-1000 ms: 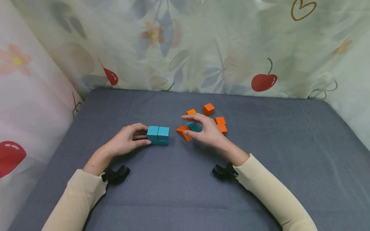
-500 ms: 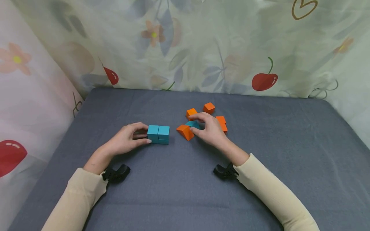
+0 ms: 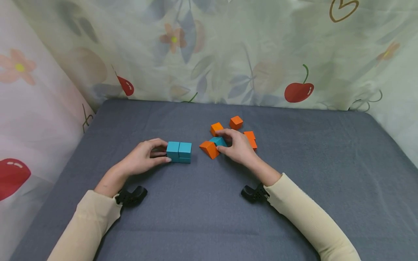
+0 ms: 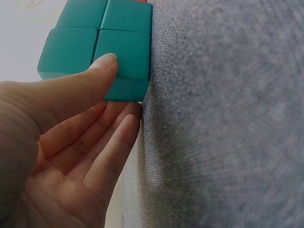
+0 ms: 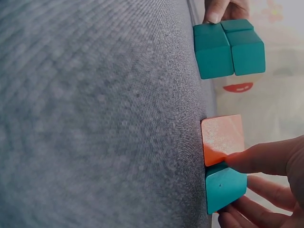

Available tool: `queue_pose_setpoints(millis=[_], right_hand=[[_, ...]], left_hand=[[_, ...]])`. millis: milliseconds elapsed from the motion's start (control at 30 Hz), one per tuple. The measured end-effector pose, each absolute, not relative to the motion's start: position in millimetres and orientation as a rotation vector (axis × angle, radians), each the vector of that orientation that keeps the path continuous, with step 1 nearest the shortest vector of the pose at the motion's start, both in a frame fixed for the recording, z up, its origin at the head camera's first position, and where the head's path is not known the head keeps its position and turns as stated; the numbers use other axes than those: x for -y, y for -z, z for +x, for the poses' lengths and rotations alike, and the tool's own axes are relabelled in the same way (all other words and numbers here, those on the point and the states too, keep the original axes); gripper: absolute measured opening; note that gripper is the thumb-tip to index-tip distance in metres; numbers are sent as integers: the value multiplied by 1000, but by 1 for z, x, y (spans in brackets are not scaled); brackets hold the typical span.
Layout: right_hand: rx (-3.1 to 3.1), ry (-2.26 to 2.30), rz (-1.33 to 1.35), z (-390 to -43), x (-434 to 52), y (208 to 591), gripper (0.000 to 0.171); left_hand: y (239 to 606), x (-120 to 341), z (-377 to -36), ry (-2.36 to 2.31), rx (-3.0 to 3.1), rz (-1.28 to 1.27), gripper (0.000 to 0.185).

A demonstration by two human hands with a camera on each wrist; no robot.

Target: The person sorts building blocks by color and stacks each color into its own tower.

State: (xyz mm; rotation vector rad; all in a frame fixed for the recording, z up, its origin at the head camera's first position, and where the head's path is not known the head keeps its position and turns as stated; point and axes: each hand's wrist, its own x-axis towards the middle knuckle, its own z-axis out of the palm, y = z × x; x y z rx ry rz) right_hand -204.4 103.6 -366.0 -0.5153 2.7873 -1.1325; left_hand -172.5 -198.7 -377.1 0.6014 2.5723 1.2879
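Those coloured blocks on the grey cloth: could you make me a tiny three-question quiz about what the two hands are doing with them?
1. True or false: the left hand touches the joined teal blocks.
2. Which block does the right hand hold? A) a single teal block B) the farthest orange block C) none
3. Fill in: the orange block right beside the single teal block is on the side toward the ____ hand.

Key
1. True: the fingertips rest against their side.
2. A: the fingers curl round it.
3. Left: the right wrist view shows it touching the teal one.
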Motion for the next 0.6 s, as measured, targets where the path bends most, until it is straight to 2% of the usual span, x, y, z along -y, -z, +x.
queue_pose_setpoints(millis=[600], right_hand=[[-2686, 1216, -371, -206, -105, 367, 44]], left_hand=[[376, 198, -172, -1278, -2578, 608, 34]])
